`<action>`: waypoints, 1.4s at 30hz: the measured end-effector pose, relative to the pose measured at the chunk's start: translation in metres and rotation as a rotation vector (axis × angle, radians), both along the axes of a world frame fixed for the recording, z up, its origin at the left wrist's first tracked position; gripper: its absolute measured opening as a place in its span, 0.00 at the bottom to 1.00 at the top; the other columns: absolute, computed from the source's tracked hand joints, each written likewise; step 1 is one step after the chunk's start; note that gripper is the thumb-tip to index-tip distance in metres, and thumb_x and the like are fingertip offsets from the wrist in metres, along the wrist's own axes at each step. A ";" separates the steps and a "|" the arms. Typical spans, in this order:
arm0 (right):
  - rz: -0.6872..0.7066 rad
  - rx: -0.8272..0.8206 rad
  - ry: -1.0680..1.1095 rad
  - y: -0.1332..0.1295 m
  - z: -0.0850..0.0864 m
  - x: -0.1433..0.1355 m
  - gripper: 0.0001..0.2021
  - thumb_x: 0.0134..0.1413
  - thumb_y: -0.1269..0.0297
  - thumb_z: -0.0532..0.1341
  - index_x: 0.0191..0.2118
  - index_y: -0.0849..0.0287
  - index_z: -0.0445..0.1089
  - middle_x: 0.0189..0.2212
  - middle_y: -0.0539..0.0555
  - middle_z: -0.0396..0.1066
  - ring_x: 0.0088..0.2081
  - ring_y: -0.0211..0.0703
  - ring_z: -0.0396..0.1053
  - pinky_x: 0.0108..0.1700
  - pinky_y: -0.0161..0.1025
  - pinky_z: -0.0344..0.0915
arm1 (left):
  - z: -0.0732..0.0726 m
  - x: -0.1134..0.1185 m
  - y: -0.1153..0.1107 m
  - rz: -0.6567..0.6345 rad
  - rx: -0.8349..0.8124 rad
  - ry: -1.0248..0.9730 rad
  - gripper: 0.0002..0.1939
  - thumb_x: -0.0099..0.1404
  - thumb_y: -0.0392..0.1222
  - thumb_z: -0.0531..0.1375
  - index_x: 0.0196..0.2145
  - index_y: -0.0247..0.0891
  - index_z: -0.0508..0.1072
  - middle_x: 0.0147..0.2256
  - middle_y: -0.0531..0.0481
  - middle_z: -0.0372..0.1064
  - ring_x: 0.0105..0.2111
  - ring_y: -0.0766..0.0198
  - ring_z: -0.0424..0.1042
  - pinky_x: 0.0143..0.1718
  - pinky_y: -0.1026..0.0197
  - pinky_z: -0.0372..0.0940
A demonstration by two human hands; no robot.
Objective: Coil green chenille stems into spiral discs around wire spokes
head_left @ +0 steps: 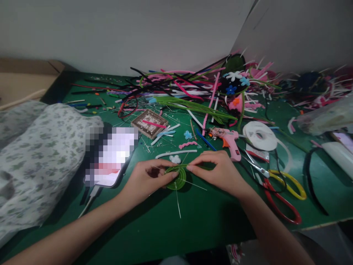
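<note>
A round green coil (180, 181) with thin pale wires sticking out of it is held above the green table (154, 235). My left hand (150, 178) grips the coil's left side, its thumb lying on top and the other fingers partly hidden. At the coil's upper edge, my right hand (212, 169) pinches a green strip (205, 168) between thumb and fingers; the strip runs under that hand. Just behind the coil lie a small white flower (175, 159) and a white stem (178, 152).
A lit phone (116, 156) and patterned cloth (46, 154) lie left. Right are a pink glue gun (233, 145), a white ribbon roll (259, 135) and scissors (284, 195). Colourful stems (179, 82) are piled behind, near a small ornate frame (149, 123).
</note>
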State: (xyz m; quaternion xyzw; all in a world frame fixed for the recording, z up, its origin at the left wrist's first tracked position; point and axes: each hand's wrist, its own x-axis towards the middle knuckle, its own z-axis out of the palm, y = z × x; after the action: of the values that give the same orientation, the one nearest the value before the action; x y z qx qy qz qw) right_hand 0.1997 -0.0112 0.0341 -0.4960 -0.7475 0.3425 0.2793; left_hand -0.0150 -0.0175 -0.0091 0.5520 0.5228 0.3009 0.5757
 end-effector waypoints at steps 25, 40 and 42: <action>-0.696 0.155 -0.897 0.034 -0.022 0.069 0.17 0.49 0.48 0.58 0.34 0.57 0.57 0.31 0.58 0.67 0.32 0.52 0.67 0.26 0.39 0.49 | -0.001 -0.001 0.006 0.198 -0.086 -0.261 0.14 0.50 0.43 0.71 0.34 0.36 0.77 0.17 0.58 0.63 0.18 0.73 0.64 0.18 0.72 0.64; -0.360 0.178 -0.398 0.025 -0.013 0.066 0.11 0.45 0.60 0.63 0.31 0.55 0.59 0.28 0.50 0.67 0.29 0.43 0.64 0.30 0.36 0.56 | -0.001 -0.002 0.007 0.238 -0.013 -0.316 0.12 0.51 0.40 0.70 0.35 0.37 0.78 0.18 0.58 0.63 0.18 0.74 0.63 0.18 0.72 0.64; -0.308 0.150 -0.374 0.022 -0.013 0.057 0.11 0.45 0.61 0.63 0.31 0.55 0.59 0.28 0.49 0.67 0.28 0.42 0.64 0.30 0.36 0.56 | 0.000 -0.002 0.008 0.245 -0.015 -0.320 0.12 0.51 0.40 0.70 0.35 0.37 0.78 0.18 0.58 0.63 0.18 0.74 0.63 0.18 0.72 0.64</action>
State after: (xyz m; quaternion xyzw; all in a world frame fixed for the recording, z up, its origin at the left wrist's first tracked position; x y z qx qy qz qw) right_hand 0.2563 0.0109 0.0206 -0.6365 -0.7253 0.1416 0.2210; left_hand -0.0175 -0.0099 -0.0095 0.4250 0.4903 0.4486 0.6146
